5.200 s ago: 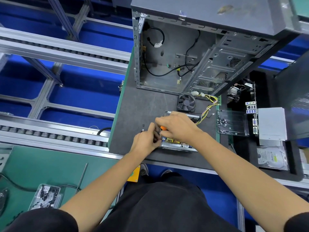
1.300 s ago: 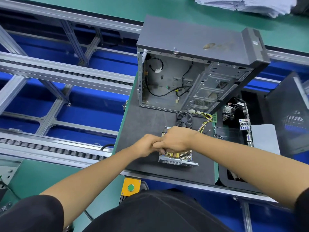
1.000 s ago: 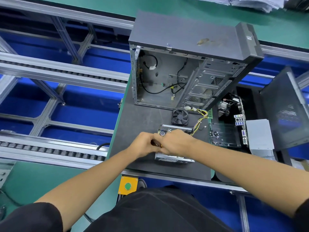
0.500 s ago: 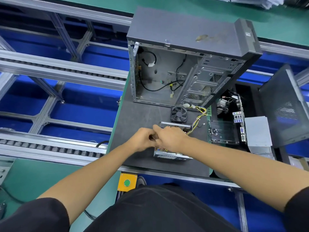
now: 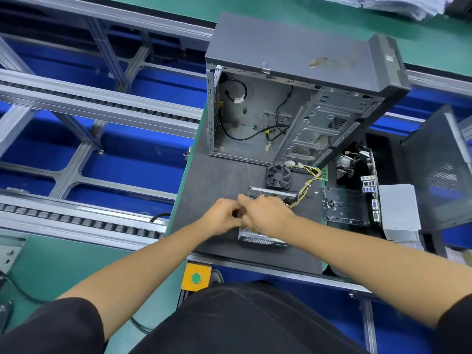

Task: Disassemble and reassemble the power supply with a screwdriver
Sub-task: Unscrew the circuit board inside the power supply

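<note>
The power supply [image 5: 263, 240] is an open silver metal box with mesh walls, lying on the dark mat [image 5: 217, 175] in front of me. Yellow and black wires [image 5: 306, 185] run from its far right corner. Both of my hands meet over its left end. My left hand [image 5: 221, 218] curls its fingers round a dark piece of the screwdriver [image 5: 236, 213] that shows between the hands. My right hand [image 5: 268, 213] curls over the top of the supply and grips the same tool; the handle is hidden under the palm.
An empty computer case [image 5: 281, 111] stands open behind the supply, with a loose black fan [image 5: 278, 176] in front of it. A motherboard [image 5: 344, 205], a silver drive box [image 5: 398, 210] and a side panel [image 5: 439, 162] lie to the right. Conveyor rails [image 5: 89, 103] run on the left.
Both hands have stayed together at the left end of the power supply with only small shifts. My head has moved a little, so the scene sits slightly differently in view.
</note>
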